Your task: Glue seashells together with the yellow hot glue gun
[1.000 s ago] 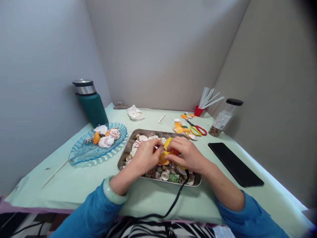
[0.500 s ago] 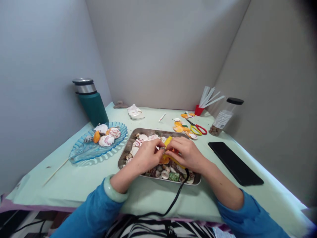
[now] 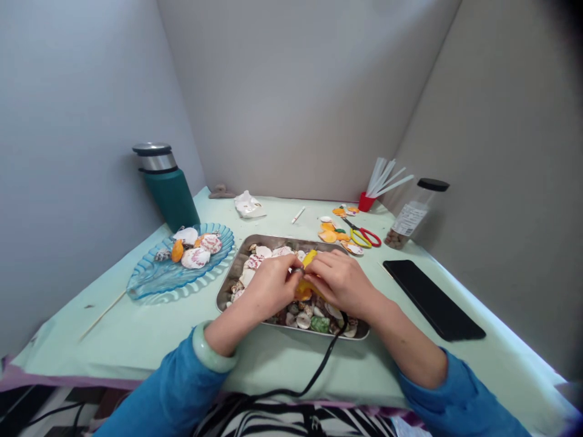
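The left hand [image 3: 272, 281] has its thumb and forefinger pinched together on a small grey piece [image 3: 299, 270], perhaps a shell, just above the metal tray [image 3: 236, 267] on the desk [image 3: 257, 364]. The right hand [image 3: 347, 280] has its fingers bent close beside it; whether they clamp anything I cannot tell, as the knuckles hide the tips. A yellow object [image 3: 310, 257] shows between the hands, and an orange shell [image 3: 303, 293] sits under them, partly covered.

The grey piece looks light and hard, probably smooth enough to slip (it is too small and shadowed to judge its surface). Its opposite edges seem the best hold, with a light pinch. The orange shell looks thin and stiff, likely to chip at the rim, so its thicker part suits the fingers better. The black cord [image 3: 334, 342] drapes softly over the tray's near edge.
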`<action>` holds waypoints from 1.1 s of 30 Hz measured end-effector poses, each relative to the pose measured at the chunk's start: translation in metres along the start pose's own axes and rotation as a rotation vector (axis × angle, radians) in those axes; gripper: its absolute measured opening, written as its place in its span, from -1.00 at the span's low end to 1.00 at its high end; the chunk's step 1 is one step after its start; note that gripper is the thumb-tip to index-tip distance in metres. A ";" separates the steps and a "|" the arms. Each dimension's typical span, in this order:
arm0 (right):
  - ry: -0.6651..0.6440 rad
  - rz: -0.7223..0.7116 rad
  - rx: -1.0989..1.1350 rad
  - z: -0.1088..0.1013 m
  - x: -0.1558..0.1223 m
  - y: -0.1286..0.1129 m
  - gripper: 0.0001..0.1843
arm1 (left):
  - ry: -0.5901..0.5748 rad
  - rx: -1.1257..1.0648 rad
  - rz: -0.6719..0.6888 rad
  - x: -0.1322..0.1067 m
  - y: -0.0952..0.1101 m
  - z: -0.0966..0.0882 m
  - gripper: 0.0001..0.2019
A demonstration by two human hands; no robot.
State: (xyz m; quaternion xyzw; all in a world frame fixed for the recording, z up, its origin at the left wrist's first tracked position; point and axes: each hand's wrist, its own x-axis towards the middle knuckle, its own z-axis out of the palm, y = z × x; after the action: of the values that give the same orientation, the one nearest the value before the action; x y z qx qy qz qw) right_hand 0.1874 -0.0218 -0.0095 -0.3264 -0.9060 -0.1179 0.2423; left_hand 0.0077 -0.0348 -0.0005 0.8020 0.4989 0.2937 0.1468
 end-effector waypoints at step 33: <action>-0.102 0.265 -0.027 -0.023 -0.009 0.002 -0.64 | -0.010 -0.428 -0.197 0.004 -0.005 -0.007 -0.82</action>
State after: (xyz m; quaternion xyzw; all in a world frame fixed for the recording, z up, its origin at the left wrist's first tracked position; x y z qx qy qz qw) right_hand 0.2030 -0.0338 0.0055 -0.4518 -0.8645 -0.0804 0.2048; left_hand 0.0009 -0.0292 0.0036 0.7014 0.5006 0.3732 0.3437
